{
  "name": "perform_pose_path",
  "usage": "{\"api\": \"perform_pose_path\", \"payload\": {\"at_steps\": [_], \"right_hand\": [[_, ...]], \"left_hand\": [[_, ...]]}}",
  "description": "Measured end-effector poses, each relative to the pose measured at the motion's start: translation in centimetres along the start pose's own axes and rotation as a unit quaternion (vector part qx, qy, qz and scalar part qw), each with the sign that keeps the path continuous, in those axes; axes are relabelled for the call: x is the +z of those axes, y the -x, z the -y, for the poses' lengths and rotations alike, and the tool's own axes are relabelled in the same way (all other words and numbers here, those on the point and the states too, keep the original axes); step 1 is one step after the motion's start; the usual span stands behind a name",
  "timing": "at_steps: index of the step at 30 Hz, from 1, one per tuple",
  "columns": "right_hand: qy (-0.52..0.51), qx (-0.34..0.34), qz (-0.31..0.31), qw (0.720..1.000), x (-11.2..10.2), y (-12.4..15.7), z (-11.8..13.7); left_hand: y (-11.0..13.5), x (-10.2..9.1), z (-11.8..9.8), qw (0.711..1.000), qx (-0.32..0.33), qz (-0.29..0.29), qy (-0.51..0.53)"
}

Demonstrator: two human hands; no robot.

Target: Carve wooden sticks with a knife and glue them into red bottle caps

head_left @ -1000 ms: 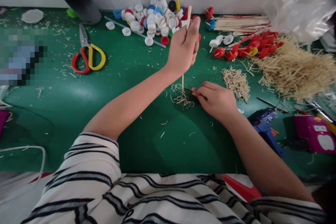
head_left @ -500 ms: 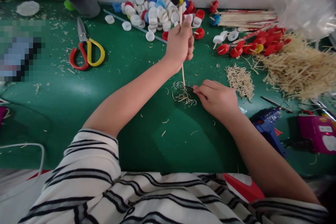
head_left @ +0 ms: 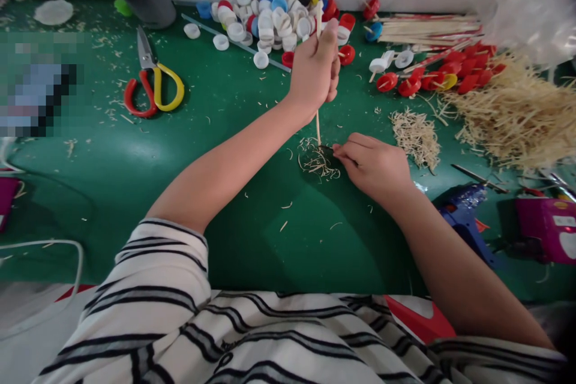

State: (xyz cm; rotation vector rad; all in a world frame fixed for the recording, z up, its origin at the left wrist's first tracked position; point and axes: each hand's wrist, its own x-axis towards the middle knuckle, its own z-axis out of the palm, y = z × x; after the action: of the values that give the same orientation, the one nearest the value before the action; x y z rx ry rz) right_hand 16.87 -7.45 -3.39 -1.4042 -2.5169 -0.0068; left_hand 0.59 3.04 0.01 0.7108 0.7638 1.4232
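Observation:
My left hand [head_left: 315, 69] is closed around a thin wooden stick [head_left: 318, 128], which slants down to the green table. A small heap of curled wood shavings [head_left: 318, 163] lies around the stick's lower end. Low beside it, my right hand [head_left: 375, 165] pinches a small dark blade [head_left: 327, 148], whose tip meets the stick near its bottom. The blade's other end is hidden in my fingers.
Behind my left hand lies a pile of bottle caps [head_left: 270, 24]. Scissors [head_left: 155, 78] lie left. To the right are sticks [head_left: 427, 31], red caps on sticks [head_left: 468, 69], a shavings heap [head_left: 517, 114], a blue glue gun [head_left: 465, 216] and a magenta box [head_left: 546, 228].
The whole view has shifted slightly, so things sit a little further right. Both hands keep their grips, and the blade stays at the stick's lower end.

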Motion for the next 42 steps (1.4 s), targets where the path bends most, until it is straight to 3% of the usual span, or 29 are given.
{"api": "perform_pose_path", "payload": {"at_steps": [8, 14, 20, 28, 32, 38, 42], "right_hand": [[-0.016, -0.008, 0.023, 1.0, -0.4, -0.3, 0.1], [-0.018, -0.009, 0.017, 1.0, -0.3, -0.2, -0.1], [-0.045, 0.004, 0.045, 0.998, -0.8, -0.1, -0.2], [-0.027, 0.017, 0.073, 0.997, -1.3, -0.5, 0.2], [-0.055, 0.016, 0.091, 0.994, -1.8, -0.4, 0.0], [-0.076, 0.047, 0.077, 0.993, -2.0, 0.8, -1.3], [-0.078, 0.037, 0.049, 0.995, -1.5, 1.2, -1.2]], "left_hand": [[-0.1, -0.1, 0.0, 0.999, -0.023, -0.009, 0.037], [0.6, 0.2, 0.0, 0.996, 0.064, 0.038, -0.043], [1.6, 0.8, -0.6, 0.998, 0.049, 0.022, -0.034], [1.9, 0.9, -1.0, 0.988, 0.086, 0.1, -0.084], [2.4, 1.3, -1.2, 0.992, 0.077, 0.076, -0.066], [2.0, 1.6, -1.1, 1.0, 0.014, 0.007, -0.008], [1.7, 1.5, -1.2, 0.999, 0.011, 0.021, -0.044]]}}
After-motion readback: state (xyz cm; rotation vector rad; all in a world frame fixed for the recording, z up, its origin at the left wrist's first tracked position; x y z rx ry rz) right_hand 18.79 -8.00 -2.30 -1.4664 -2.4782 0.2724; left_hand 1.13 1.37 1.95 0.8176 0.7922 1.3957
